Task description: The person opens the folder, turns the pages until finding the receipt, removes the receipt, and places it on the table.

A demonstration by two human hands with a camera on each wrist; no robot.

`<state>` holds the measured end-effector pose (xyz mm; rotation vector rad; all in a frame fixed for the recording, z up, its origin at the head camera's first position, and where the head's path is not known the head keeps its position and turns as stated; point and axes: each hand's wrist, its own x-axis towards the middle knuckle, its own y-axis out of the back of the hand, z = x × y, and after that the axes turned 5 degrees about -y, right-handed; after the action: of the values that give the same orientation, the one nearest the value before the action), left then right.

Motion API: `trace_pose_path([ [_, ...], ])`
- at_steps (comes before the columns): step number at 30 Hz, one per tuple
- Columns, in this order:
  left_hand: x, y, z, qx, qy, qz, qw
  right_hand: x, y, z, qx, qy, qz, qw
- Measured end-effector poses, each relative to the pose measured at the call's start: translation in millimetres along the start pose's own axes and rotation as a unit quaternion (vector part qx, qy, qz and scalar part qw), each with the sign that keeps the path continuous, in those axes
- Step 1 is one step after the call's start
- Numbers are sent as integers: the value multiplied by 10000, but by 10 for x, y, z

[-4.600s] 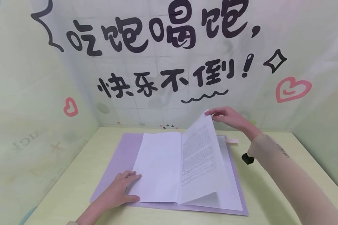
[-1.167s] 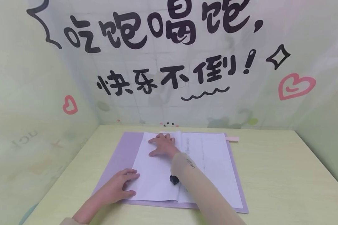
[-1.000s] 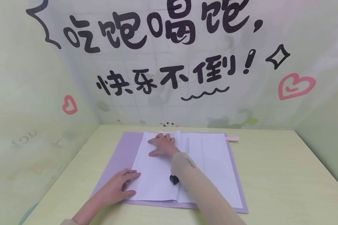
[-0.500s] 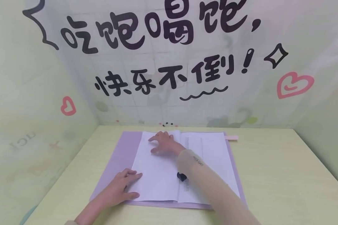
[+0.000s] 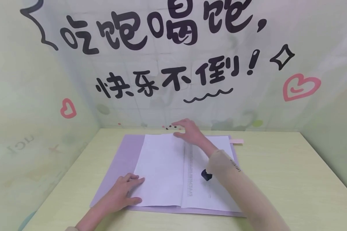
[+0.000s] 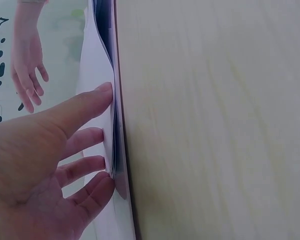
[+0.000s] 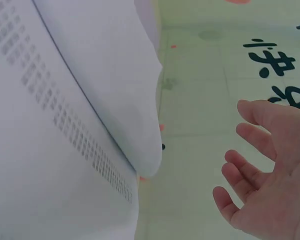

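Note:
A purple-covered document folder (image 5: 127, 153) lies spread on the table, with white pages inside. Its left page (image 5: 159, 173) looks blank; the right page (image 5: 198, 189) carries columns of small print. My left hand (image 5: 122, 193) rests at the near left edge of the left page, fingers relaxed; in the left wrist view the fingertips of the left hand (image 6: 65, 155) touch the edges of the stacked sheets. My right hand (image 5: 191, 131) hovers over the far end of the fold, holding nothing. In the right wrist view the right hand (image 7: 270, 170) is apart from the pages, its fingers loosely bent.
A pink tab (image 5: 236, 141) sticks out from the folder's far right side. Pale wood table (image 5: 280, 173) surrounds the folder. A printed cloth wall (image 5: 150, 109) stands close behind it, with side walls at left and right. A black device (image 5: 206, 175) sits at the right wrist.
The right hand turned a sheet from right to left and pressed on the left page. It has since lifted off and moved back right and away. The left hand has stayed in place.

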<state>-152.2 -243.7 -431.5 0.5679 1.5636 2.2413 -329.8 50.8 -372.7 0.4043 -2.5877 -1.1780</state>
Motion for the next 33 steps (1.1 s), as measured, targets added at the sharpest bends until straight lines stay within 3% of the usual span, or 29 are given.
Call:
trace_pose_path([
  [10, 18, 16, 4, 69, 116, -98, 9999, -316, 414, 489, 390, -403, 278, 9980],
  [21, 26, 25, 12, 144, 20, -132, 9998, -689, 570, 1004, 369, -660, 267, 9968],
  [33, 28, 16, 0, 137, -65, -63, 9999, -972, 729, 1338, 255, -1120, -59, 9934],
])
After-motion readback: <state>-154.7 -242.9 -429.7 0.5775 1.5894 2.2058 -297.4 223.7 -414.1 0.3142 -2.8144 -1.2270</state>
